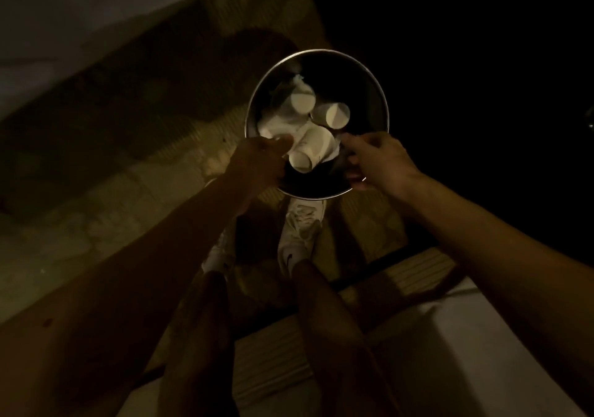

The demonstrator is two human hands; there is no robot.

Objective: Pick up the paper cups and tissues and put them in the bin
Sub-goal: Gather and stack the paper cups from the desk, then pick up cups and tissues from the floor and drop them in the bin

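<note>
Paper cups (308, 150) and tissues (276, 121) in bin (382, 102), shoe (300, 233) before it

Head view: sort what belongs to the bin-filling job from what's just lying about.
Job: round dark metal-rimmed bin; white paper cups; crumpled white tissues; left hand; right hand.
Lying about: white sneaker; pale slatted wooden boards.
</note>
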